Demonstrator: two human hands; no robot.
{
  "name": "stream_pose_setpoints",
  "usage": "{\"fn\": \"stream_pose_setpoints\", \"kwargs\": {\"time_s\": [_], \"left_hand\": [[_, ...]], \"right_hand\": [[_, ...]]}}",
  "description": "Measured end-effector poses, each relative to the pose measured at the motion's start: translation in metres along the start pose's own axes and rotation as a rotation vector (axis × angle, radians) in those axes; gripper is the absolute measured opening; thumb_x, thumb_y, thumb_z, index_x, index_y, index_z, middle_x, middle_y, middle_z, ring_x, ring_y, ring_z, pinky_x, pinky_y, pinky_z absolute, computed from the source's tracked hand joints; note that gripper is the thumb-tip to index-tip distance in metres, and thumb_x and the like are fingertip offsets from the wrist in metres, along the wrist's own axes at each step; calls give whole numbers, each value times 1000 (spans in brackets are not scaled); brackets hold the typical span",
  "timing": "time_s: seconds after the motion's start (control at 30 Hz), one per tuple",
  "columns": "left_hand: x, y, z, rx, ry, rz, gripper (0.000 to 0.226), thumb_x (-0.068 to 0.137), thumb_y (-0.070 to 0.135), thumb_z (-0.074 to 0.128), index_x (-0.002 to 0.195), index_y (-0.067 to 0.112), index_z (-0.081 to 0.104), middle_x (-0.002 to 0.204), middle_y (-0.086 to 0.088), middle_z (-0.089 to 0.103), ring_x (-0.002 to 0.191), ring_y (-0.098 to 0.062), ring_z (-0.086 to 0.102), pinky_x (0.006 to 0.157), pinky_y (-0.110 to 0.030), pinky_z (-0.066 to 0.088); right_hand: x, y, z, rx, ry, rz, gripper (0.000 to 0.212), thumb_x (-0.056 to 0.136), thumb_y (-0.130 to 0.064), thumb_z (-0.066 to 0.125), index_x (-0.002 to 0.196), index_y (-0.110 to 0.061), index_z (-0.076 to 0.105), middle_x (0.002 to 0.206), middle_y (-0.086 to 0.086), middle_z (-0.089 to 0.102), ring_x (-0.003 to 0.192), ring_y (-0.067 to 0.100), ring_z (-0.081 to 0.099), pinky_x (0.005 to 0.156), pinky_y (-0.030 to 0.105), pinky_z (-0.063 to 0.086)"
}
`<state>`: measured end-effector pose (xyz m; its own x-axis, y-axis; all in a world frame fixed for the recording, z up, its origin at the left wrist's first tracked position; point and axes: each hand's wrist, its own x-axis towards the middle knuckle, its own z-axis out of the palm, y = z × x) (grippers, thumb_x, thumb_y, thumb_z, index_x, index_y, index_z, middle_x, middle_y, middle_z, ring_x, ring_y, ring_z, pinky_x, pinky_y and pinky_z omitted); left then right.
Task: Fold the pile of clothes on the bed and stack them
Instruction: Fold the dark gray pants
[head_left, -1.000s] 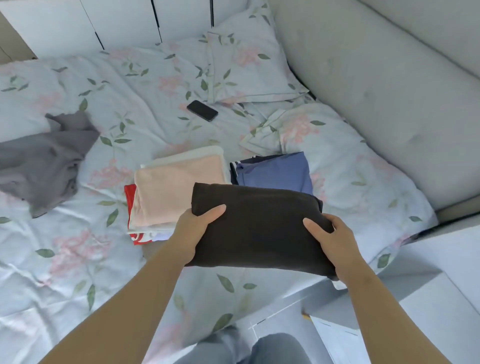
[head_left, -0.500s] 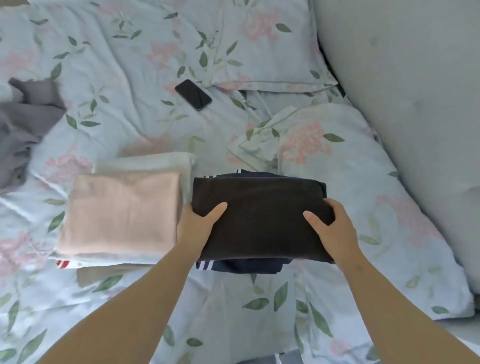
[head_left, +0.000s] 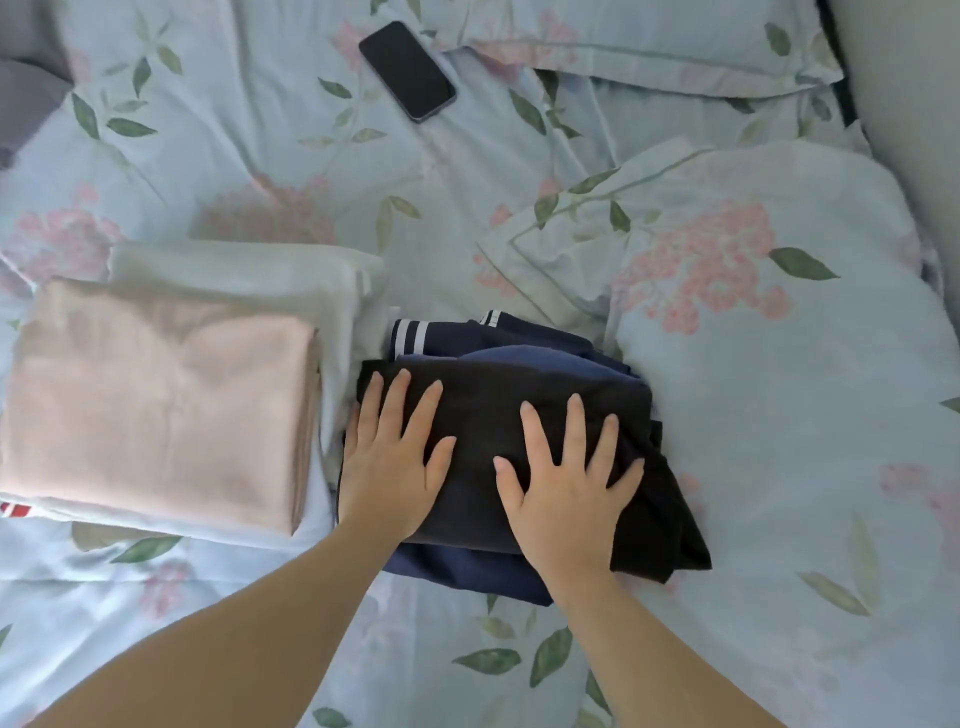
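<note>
Left hand (head_left: 387, 462) and right hand (head_left: 563, 486), fingers spread flat, press the folded dark brown garment (head_left: 493, 400) onto the right-hand navy stack (head_left: 467, 566); next, likely fetching another unfolded piece.

The left hand (head_left: 389, 462) and the right hand (head_left: 566, 483) are laid palm down, side by side and just apart, with the fingers (head_left: 397, 400) straight, spread and pointed toward the far side. The thumbs (head_left: 441, 457) are turned inward toward each other, and nothing is gripped. The bare left forearm (head_left: 234, 623) is slanted in from the near left, the right forearm (head_left: 654, 654) from the near right.
</note>
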<state>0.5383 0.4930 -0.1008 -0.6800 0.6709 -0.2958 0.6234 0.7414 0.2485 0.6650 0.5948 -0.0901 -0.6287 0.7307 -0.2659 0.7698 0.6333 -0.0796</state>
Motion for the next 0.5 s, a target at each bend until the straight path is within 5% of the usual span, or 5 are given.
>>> {"fn": "stream_pose_setpoints", "kwargs": {"time_s": [0.37, 0.5], "left_hand": [[12, -13, 16, 28, 63, 82, 54, 87, 38, 34, 131, 13, 56, 137, -19, 50, 128, -43, 44, 99, -57, 39], [3, -5, -9, 88, -33, 70, 57, 92, 46, 25, 139, 22, 46, 147, -11, 40, 139, -34, 31, 112, -49, 24]], "right_hand": [[9, -5, 22, -4, -43, 15, 60, 85, -56, 36, 136, -27, 50, 144, 19, 42, 129, 49, 38, 93, 72, 31], [2, -11, -1, -40, -120, 71, 62, 90, -56, 40, 147, -34, 28, 155, 13, 23, 141, 41, 18, 105, 68, 18]]}}
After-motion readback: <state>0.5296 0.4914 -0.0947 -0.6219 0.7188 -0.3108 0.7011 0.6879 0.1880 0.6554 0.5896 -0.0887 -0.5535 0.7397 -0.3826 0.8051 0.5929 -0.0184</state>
